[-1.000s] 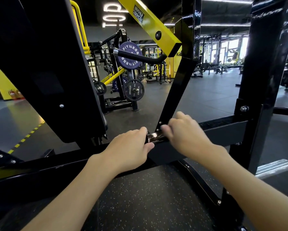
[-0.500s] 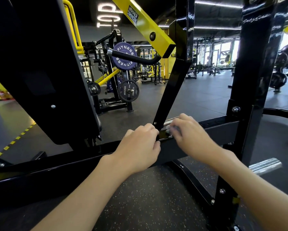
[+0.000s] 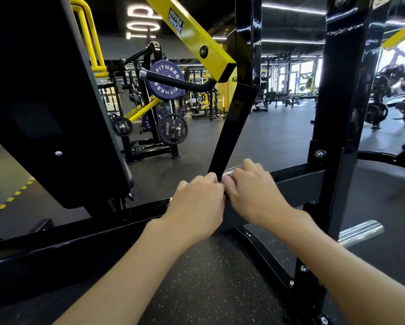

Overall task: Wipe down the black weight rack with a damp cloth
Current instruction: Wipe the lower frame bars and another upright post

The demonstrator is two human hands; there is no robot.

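Black crossbar (image 3: 297, 184) beneath left hand (image 3: 196, 205) and right hand (image 3: 255, 195); fingers (image 3: 248, 164) curled, seemingly gripping it.

Under you runs a dark, speckled rubber floor (image 3: 208, 289). The black weight rack (image 3: 337, 113) stands on it. Yellow-and-black tape (image 3: 2, 206) marks it at your left.
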